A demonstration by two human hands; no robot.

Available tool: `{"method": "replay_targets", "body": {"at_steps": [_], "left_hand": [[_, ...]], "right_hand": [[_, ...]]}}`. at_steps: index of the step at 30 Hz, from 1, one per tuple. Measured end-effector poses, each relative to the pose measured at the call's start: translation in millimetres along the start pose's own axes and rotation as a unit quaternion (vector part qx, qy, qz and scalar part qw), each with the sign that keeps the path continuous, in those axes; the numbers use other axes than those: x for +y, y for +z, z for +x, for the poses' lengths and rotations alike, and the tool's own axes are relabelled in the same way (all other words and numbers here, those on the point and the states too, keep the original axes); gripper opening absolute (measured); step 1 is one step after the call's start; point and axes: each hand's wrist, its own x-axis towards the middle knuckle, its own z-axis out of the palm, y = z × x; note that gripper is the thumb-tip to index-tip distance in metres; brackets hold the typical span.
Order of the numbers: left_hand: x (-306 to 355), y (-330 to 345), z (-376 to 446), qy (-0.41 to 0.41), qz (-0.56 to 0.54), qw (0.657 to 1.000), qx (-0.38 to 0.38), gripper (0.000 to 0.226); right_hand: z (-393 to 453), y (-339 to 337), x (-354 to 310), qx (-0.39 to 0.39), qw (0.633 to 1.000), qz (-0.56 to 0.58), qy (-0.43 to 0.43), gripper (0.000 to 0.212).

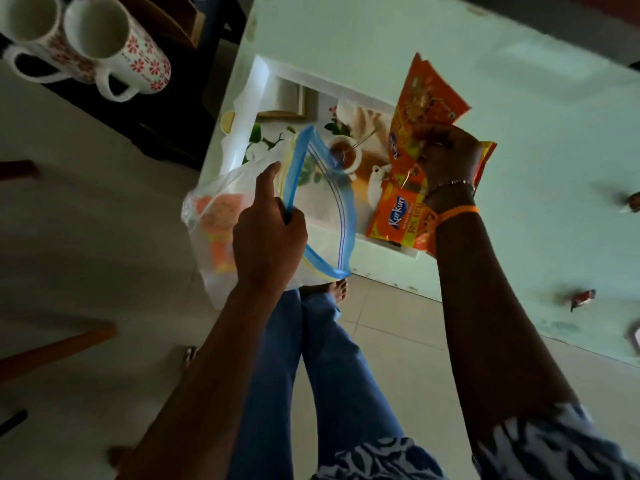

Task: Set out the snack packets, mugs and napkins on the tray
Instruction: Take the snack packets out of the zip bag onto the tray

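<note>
I am looking down at a pale tiled floor and a table [519,98] covered in a pale green cloth, seen at a steep tilt. A white tray [263,98] printed with a tea-set picture lies at the table's near corner, close to the edge nearest my legs.

My left hand [268,237] is closed on the blue zip rim of a clear plastic bag [311,209], with the index finger stretched out along the bag. The bag hangs open over the near end of the tray and past the table edge. Something orange shows blurred through its plastic; I cannot tell what it is.

My right hand [446,150] is raised above the far side of the tray, fingers pinched shut on orange snack packets [426,95] that fan out above and below the grip. I cannot count how many it holds. An orange thread and a thin bracelet circle that wrist. Another orange packet [394,213], marked Kurkure, lies on the tray's right-hand end, partly under my wrist.

Two white mugs [104,39] with red flower patterns stand side by side, touching, on a dark surface at the upper left, well apart from the tray.

Two small wrapped items [583,297] lie on the cloth toward the table's right edge.

Below, I see blue trousers, a bare foot and patterned sleeves.
</note>
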Motion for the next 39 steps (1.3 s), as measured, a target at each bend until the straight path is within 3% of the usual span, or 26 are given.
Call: {"method": "replay_targets", "body": {"at_steps": [6, 16, 19, 22, 25, 28, 31, 32, 34, 37, 39], "left_hand": [[2, 2, 8, -0.007, -0.003, 1.000, -0.004, 0.058], [9, 7, 16, -0.019, -0.016, 1.000, -0.013, 0.059], [10, 9, 16, -0.018, -0.020, 0.999, -0.018, 0.058], [9, 12, 16, 0.000, -0.012, 1.000, -0.019, 0.058], [7, 13, 15, 0.009, -0.014, 1.000, -0.010, 0.057], [4, 12, 13, 0.002, -0.027, 1.000, 0.008, 0.056], [-1, 10, 5, -0.006, -0.045, 0.999, 0.026, 0.056], [-3, 9, 1, -0.008, -0.051, 0.998, 0.031, 0.056], [-5, 6, -8, -0.013, -0.061, 0.997, 0.038, 0.057], [-12, 2, -23, -0.002, -0.088, 0.995, 0.037, 0.056], [-14, 1, -33, 0.016, -0.104, 0.994, 0.041, 0.054]], "right_hand": [[39, 25, -13, -0.163, 0.983, 0.016, 0.086, 0.041], [65, 25, -21, -0.264, 0.949, 0.120, 0.126, 0.039], [68, 26, -12, -0.243, 0.957, 0.099, 0.123, 0.043], [72, 34, -3, -0.181, 0.979, -0.033, 0.088, 0.037], [76, 34, 4, -0.133, 0.979, -0.147, 0.052, 0.037], [62, 29, 3, -0.071, 0.962, -0.257, -0.064, 0.043], [27, 25, -9, -0.036, 0.952, -0.261, -0.153, 0.038], [12, 25, -11, -0.060, 0.950, -0.257, -0.165, 0.032], [-22, 27, -16, -0.192, 0.940, -0.240, -0.149, 0.026], [-78, 46, -17, -0.423, 0.874, -0.239, -0.021, 0.025], [-106, 60, -8, -0.468, 0.840, -0.274, 0.008, 0.024]]}}
